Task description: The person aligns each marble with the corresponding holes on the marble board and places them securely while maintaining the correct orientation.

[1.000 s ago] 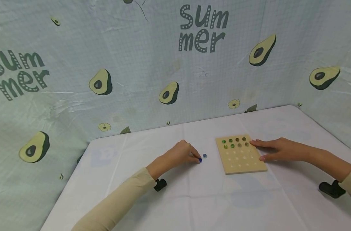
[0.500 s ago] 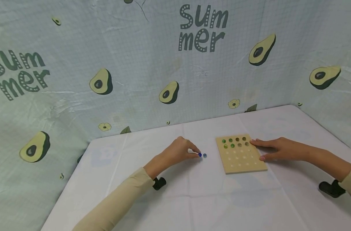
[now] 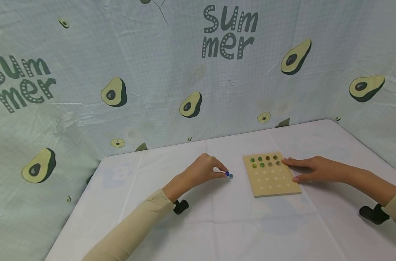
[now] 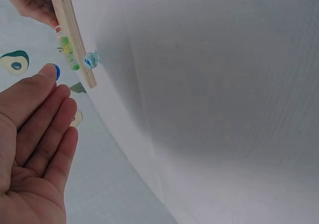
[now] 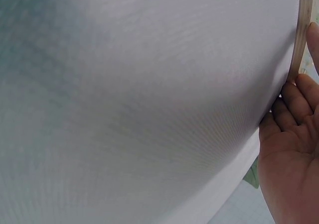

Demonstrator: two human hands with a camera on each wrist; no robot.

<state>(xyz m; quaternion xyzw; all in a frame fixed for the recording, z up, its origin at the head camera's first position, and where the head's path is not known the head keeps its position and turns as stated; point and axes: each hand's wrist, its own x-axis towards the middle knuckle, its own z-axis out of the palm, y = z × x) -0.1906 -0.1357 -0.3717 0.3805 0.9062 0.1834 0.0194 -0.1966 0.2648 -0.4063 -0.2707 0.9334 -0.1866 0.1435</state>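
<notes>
Between thumb and fingertip, my left hand pinches a dark blue marble, raised slightly off the table. Just past it, a light blue marble lies on the cloth; the left wrist view shows this clear blue-swirled marble close to the board. A square wooden board with rows of small hollows lies to the right. Green marbles and brownish ones fill its two far rows. My right hand rests at the board's right edge, fingers extended, thumb and fingertips touching it.
A white cloth covers the table. Behind it hangs a pale curtain printed with avocados and lettering. Dark wrist cameras are strapped under both wrists.
My left hand has lifted the dark blue marble off the cloth and brought it slightly away and right, close to the light blue one. The right hand and board stay put.
</notes>
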